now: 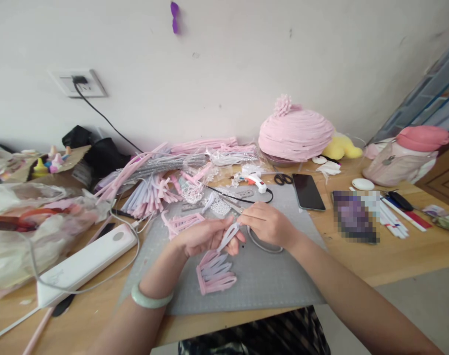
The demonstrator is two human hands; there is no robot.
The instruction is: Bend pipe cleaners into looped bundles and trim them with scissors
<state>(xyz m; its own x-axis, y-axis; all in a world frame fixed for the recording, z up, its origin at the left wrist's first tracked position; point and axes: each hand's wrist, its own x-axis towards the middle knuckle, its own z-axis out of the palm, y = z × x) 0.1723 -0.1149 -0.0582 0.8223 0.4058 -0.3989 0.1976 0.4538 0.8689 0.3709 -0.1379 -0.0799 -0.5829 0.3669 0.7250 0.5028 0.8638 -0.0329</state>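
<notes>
My left hand (pixel 204 237) is closed around a bent pale pipe-cleaner loop (pixel 228 236) over the grey cutting mat (pixel 269 276). My right hand (pixel 267 224) pinches the upper end of the same loop with its fingers pressed together. Just below the hands lies a fan of folded pink and lilac pipe-cleaner loops (pixel 215 273). A thin grey hoop (pixel 263 245) rests on the mat under my right wrist. A pale green bangle (pixel 150 298) circles my left wrist.
A glue gun (pixel 256 182), scissors (pixel 282 179) and a dark phone (pixel 308 191) lie behind the mat. Bundles of pink pipe cleaners (pixel 154 190) pile up at the back left, a white power strip (pixel 86 264) at left. A pink wound dome (pixel 295 133) stands at the back.
</notes>
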